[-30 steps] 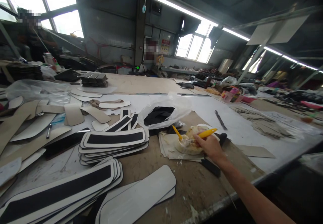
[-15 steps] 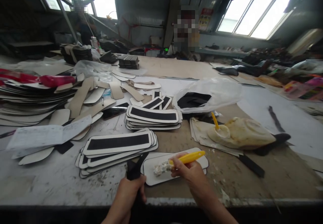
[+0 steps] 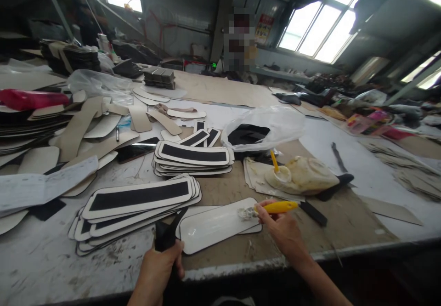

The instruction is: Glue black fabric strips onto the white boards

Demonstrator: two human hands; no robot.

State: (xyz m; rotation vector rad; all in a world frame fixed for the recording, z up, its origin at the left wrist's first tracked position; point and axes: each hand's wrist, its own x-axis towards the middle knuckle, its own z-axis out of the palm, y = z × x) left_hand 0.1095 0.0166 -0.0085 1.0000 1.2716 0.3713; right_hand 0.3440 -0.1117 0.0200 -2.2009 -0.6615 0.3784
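Note:
My right hand (image 3: 284,230) is closed round a yellow-handled brush (image 3: 279,207); its whitish, glue-coated bristles lie on the right end of a white rounded panel (image 3: 217,225). That panel has a wet sheen and rests on another like it. My left hand (image 3: 163,262) grips a black strip (image 3: 165,236) at the panel's left end, its fingers wrapped round it. Left of the panel is a stack of white panels with black centres (image 3: 141,198), and a second stack (image 3: 195,153) stands behind.
A yellowed glue bag (image 3: 306,175) with a small yellow-handled tool (image 3: 274,161) lies behind my right hand. Farther back is a clear plastic bag (image 3: 285,127). Loose beige pieces and paper (image 3: 44,182) cover the left side. People stand in the background.
The brush in my right hand has moved from the panel's left part to its right end, leaving a shiny coat. The view has turned to the right. My left hand still holds the black strip.

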